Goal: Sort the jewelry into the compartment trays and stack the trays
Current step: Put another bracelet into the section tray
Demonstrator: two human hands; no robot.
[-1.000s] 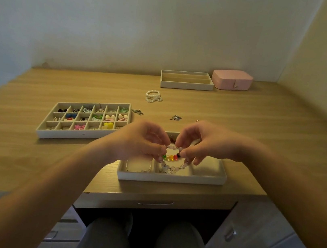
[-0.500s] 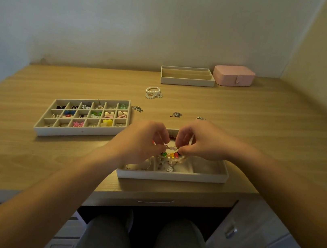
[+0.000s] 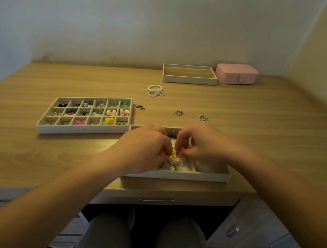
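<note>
Our left hand and right hand set a beaded bracelet into the near tray.
The fingertips of both are curled, pinching its orange and red beads, low inside the tray at the edge of the desk. We judge it best to lay the loop flat within 1 compartment, clear of dividers, then release both pinches together. Beyond, pearl bracelets lie loose.
</note>
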